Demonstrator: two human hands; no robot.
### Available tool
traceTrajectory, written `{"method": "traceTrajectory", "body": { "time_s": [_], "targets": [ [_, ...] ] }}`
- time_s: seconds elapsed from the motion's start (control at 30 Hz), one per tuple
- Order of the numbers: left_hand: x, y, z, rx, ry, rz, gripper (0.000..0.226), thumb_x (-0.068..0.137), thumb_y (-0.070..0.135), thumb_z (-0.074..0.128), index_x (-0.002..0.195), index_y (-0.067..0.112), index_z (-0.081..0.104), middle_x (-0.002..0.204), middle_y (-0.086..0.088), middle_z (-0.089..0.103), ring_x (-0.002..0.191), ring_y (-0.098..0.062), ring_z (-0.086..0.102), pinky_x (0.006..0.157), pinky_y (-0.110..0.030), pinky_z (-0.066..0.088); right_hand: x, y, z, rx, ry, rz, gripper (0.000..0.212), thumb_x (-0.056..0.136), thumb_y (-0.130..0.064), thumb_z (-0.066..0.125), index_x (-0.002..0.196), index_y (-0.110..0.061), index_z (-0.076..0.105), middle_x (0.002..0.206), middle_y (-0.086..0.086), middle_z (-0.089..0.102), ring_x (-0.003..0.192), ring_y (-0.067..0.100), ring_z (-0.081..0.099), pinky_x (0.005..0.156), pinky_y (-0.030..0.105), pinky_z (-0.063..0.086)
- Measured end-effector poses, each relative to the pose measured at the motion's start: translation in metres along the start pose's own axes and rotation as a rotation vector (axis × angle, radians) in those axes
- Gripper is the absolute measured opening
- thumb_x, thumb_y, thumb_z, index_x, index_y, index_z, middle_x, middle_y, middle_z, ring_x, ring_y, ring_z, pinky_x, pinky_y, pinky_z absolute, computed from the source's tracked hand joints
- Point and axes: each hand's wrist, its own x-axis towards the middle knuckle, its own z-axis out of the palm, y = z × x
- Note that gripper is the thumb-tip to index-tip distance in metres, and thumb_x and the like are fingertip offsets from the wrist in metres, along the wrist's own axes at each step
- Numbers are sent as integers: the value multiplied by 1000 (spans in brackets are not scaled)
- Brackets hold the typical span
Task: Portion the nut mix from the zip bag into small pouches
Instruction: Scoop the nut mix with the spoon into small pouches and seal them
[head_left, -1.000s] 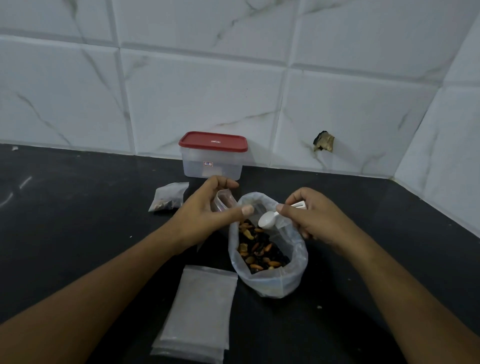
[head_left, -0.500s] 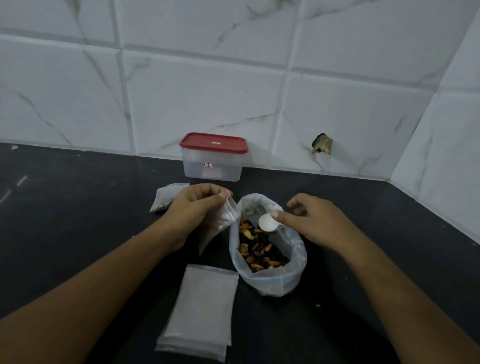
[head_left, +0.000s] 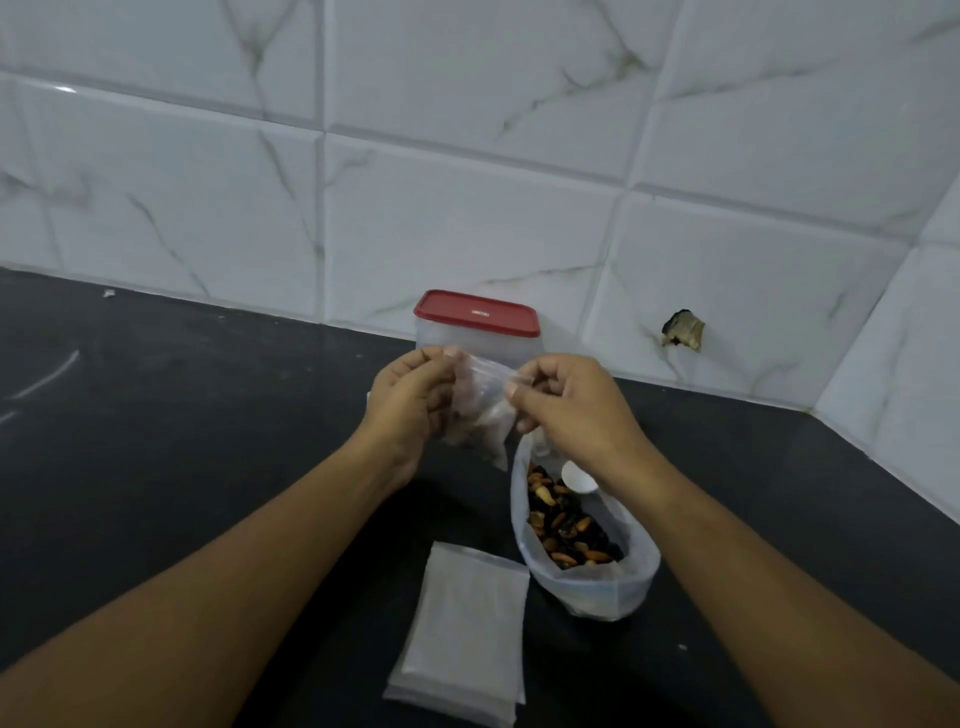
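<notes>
- White marble-veined wall tiles (head_left: 467, 156) back a black surface (head_left: 182, 441); a red-lidded container (head_left: 475, 313) stands against them at twelve o'clock of the small pouch (head_left: 483, 402).
- That small pouch hangs in the air, clear of the surface; the left hand (head_left: 410, 410) pinches its top edge at the nine o'clock corner; the right hand (head_left: 571, 415) pinches the three o'clock corner; film is stretched between them, so sealing the mouth looks like the step in hand.
- It should handle as light, limp and slick; the firmer top strip is the place to hold, not the sagging body; its contents are too blurred to name.
- Open zip bag (head_left: 597, 592) stands at five o'clock of the pouch, under the right wrist; nut mix (head_left: 566, 525) and a white spoon (head_left: 579, 477) lie inside; its soft walls would likely slump if knocked.
- Flat stack of empty pouches (head_left: 462, 629) lies at seven o'clock of the bag, just beside it.
</notes>
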Motion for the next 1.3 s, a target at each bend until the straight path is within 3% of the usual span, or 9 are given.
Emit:
{"method": "traceTrajectory", "body": {
  "time_s": [0.13, 0.3, 0.47, 0.57, 0.67, 0.77, 0.93, 1.13, 1.3],
  "targets": [
    [4, 7, -5, -35, 154, 16, 27, 97, 26, 68, 113, 5, 71, 86, -5, 70, 78, -19, 68, 69, -30, 58, 0, -11, -2, -80, 125, -167, 12, 99, -18, 69, 88, -22, 73, 78, 1, 73, 74, 19, 71, 71, 30, 60],
    [6, 5, -9, -12, 197, 43, 30, 97, 29, 67, 114, 4, 70, 83, -3, 68, 76, -17, 66, 66, -26, 56, -16, 9, 13, -298, -184, -35, 12, 97, -24, 70, 87, -28, 74, 84, -6, 74, 75, 5, 69, 80, 36, 61],
    [8, 2, -9, 26, 182, 70, 24, 99, 26, 66, 109, 5, 70, 83, -5, 67, 75, -16, 65, 68, -28, 56, -19, 11, 11, -144, 53, -178, 13, 99, -22, 68, 88, -26, 72, 82, -6, 72, 77, 7, 67, 72, 25, 56],
    [5, 1, -5, 132, 121, 111, 29, 100, 30, 64, 108, 3, 71, 88, -7, 69, 79, -16, 66, 70, -28, 54, -24, 13, 12, -247, -158, -122, 13, 99, -23, 68, 88, -29, 73, 85, -10, 74, 78, 3, 68, 75, 28, 56],
    [-3, 4, 2, 248, -30, 132, 46, 98, 48, 58, 110, 7, 74, 100, -13, 70, 84, -16, 68, 71, -27, 56, -23, 10, 2, -18, -38, -139, 13, 99, -19, 69, 88, -24, 75, 83, -2, 75, 75, 13, 70, 72, 34, 58],
    [-13, 5, 9, 270, -222, 95, 61, 92, 54, 59, 106, -5, 68, 101, -25, 69, 87, -30, 68, 81, -45, 59, -25, 6, -12, 183, 49, -101, 13, 99, -15, 69, 88, -17, 73, 73, -1, 72, 63, 12, 64, 58, 22, 50],
    [-19, 1, 17, 320, -261, 115, 35, 88, 26, 72, 105, -5, 71, 99, -21, 74, 87, -26, 72, 78, -44, 60, -38, 17, -18, 238, 41, -83, 5, 99, -13, 70, 99, -16, 74, 82, 0, 75, 70, 7, 68, 58, 15, 50],
    [-21, 0, 19, 207, -203, 115, 21, 85, 24, 72, 96, 7, 74, 96, -17, 71, 89, -34, 67, 79, -48, 59, -45, 42, -17, 178, -71, 1, 24, 87, -18, 83, 108, -25, 74, 95, 2, 78, 89, 21, 74, 83, 34, 62],
    [-18, -1, 17, 157, -207, 90, 13, 85, 24, 71, 91, 13, 74, 96, -10, 75, 86, -23, 72, 75, -41, 63, -44, 44, -20, 279, -41, 54, 13, 89, -6, 79, 98, -14, 76, 86, 4, 78, 73, 9, 70, 69, 21, 55]
  ]
}}
